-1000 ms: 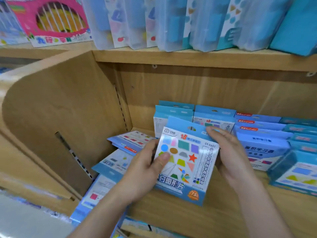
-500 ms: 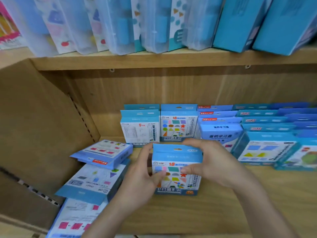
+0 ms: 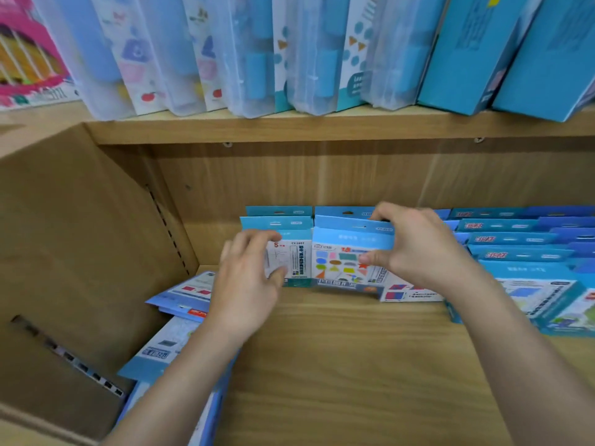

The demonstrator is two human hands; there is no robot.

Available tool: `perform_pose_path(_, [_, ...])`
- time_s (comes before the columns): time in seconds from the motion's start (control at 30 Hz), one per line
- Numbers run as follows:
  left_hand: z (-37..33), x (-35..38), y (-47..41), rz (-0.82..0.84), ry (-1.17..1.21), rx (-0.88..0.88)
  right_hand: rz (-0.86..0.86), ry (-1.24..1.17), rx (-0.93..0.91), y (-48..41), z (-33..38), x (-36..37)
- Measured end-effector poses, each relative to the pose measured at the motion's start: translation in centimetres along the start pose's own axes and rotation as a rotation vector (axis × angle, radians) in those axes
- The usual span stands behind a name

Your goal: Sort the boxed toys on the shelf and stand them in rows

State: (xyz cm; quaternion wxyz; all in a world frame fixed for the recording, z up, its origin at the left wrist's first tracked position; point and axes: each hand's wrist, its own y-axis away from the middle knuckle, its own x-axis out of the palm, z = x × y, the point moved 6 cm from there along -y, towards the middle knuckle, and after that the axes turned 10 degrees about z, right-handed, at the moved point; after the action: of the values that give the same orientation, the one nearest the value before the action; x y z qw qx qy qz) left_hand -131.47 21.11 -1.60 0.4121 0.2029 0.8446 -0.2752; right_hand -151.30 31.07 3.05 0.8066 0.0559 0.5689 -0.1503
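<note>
My right hand (image 3: 421, 249) grips the blue header of a coloured-shapes toy box (image 3: 341, 262), which stands upright on the wooden shelf (image 3: 338, 355) at the front of its row. My left hand (image 3: 248, 278) hovers with fingers spread just in front of the neighbouring white-and-blue box (image 3: 289, 252) to the left, blurred, holding nothing. Further blue boxes stand in rows to the right (image 3: 515, 239). Several boxes lie flat in a loose pile (image 3: 180, 320) at the shelf's left side, partly hidden by my left forearm.
A wooden side panel (image 3: 80, 252) closes the shelf on the left. The upper shelf (image 3: 322, 123) carries clear plastic cases and blue boxes leaning above. Boxes at the right front (image 3: 553, 304) lean forward. Bare wood lies between my arms.
The shapes box went from both hands near the shelf front back to the row, standing upright. My left hand let go and shifted left; my right hand moved up to the header.
</note>
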Motion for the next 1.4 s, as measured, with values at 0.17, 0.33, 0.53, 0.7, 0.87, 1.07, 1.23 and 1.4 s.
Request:
perform_pose_path(0.17, [1.4, -0.6, -1.8, -0.033, -0.07, -0.069, -0.028, 0.164, -0.006, -2.1, -1.1, 2.1])
perform_pose_path(0.33, [2.1, -0.4, -3.2, 0.048, -0.008, -0.124, -0.135, 0.329, -0.078, -2.8, -1.3, 2.7])
perform_pose_path(0.53, [3.2, 1.1, -4.1, 0.208, -0.046, -0.192, -0.054, 0.479, 0.005, -3.8, -1.7, 3.4])
perform_pose_path(0.7, [3.2, 1.4, -4.4, 0.175, -0.062, -0.193, -0.048, 0.519, -0.022, -4.1, -1.6, 3.6])
perform_pose_path(0.87, [3.0, 1.5, -4.6, 0.148, -0.064, -0.182, -0.02, 0.531, -0.047, -4.5, -1.2, 3.4])
perform_pose_path(1.07, [3.5, 1.3, -4.9, 0.148, -0.123, -0.175, 0.007, 0.578, -0.13, -4.9, -1.5, 3.5])
perform_pose_path(1.23, [3.9, 1.3, -4.9, 0.158, -0.177, -0.165, 0.029, 0.542, -0.138, -5.0, -1.8, 3.6])
perform_pose_path(1.4, [4.1, 1.4, -4.7, 0.177, -0.138, -0.191, -0.107, 0.628, -0.145, -4.4, -1.4, 4.1])
